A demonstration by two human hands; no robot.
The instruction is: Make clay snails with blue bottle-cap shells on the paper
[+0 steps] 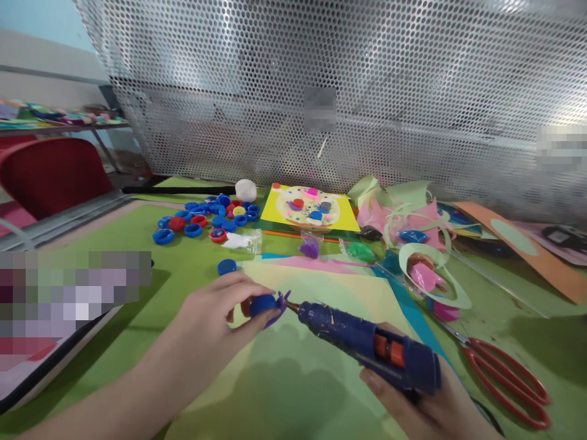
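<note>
Between the thumb and fingers of my left hand (220, 321) is a blue bottle cap (263, 305). A small purple piece with two thin prongs (283, 299) sits against the cap's right side, close to my thumb tip. My right hand (413, 391) is wrapped round a dark blue glue gun (358, 333), whose nozzle points left. The nozzle tip is at the purple piece; whether it touches I cannot tell. Under both hands lies a pale yellow-green paper sheet (330, 360). Another blue cap (227, 267) rests just beyond my left hand.
Several blue and red caps (193, 230) lie at the back left. A yellow card with decorated caps (270, 214) is at the back. Red-handled scissors (504, 379), paper scraps (380, 211) and clay bags (360, 250) lie rightward. A perforated metal panel (257, 116) stands behind.
</note>
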